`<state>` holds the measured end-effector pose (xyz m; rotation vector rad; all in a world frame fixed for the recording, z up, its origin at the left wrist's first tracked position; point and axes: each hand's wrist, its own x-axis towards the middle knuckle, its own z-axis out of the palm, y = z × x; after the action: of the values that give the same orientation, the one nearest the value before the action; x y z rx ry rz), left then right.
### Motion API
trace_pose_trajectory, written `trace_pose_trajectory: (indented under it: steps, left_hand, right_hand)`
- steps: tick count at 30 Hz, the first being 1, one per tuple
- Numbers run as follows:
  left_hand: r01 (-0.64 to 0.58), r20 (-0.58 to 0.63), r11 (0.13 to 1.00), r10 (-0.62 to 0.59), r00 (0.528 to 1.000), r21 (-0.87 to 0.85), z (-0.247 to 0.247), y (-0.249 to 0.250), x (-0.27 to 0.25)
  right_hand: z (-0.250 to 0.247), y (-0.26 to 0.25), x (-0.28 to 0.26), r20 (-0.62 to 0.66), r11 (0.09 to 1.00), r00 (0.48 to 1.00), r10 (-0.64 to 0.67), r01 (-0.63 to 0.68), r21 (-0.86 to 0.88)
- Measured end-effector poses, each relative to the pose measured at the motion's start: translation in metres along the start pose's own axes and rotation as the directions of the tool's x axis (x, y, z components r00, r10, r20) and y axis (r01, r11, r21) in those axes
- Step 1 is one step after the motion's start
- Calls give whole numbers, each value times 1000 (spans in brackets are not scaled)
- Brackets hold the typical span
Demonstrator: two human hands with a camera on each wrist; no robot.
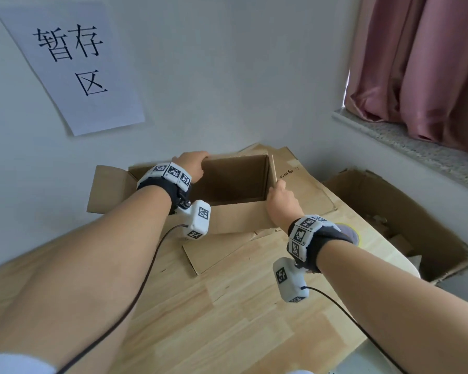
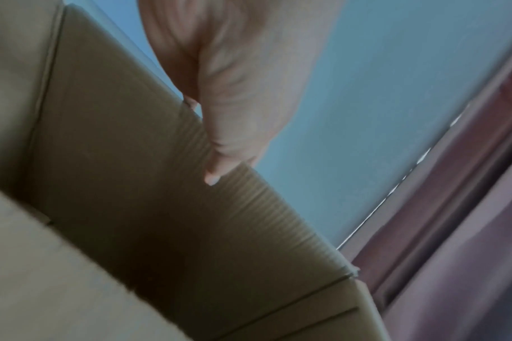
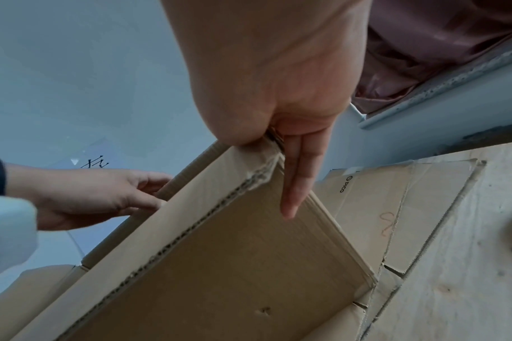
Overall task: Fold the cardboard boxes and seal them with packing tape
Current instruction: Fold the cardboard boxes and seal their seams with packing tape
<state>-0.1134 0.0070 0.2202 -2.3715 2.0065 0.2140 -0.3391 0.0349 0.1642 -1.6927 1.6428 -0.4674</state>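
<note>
Open brown corrugated cardboard box (image 1: 235,214) stands between the two hands on the pale wooden tabletop (image 1: 227,314), mouth up, one flap splayed outward beyond the left wrist. Left hand (image 1: 192,164) grips the far-left top edge, fingers curled over the rim, thumb on the inner wall in the left wrist view. Right hand (image 1: 280,201) pinches the near-right corner, fingers (image 3: 295,184) straight down the side panel; flattened cardboard sheets (image 1: 303,179) lie just beyond it.

We seem to be in a makeshift storage room: a paper sign (image 1: 70,66) on the wall (image 1: 227,76), flattened cardboard (image 1: 303,184) on a wooden table (image 1: 227,306), pink curtain (image 1: 430,63).
</note>
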Motion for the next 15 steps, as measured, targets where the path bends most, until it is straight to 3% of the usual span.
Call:
trace_pose_trajectory:
  steps: [5,8,11,13,15]
  left_hand:
    - [-181,-141,983,174,975,-34,2,9,-29]
    - [-251,97,955,268,959,-155,3,9,-49]
    - [-243,295,967,255,921,-77,11,4,-65]
    - [-211,281,976,219,934,-57,18,1,-71]
    - [-178,182,983,183,966,-46,24,-3,-73]
  right_hand:
    - [-2,-9,15,9,997,998,68,-69,36]
    - [-2,-16,25,13,993,995,104,-104,61]
    - [-1,-22,29,11,989,992,127,-127,75]
    - [0,-25,30,22,988,992,122,-123,95]
    - [2,-29,28,32,990,997,75,-78,119]
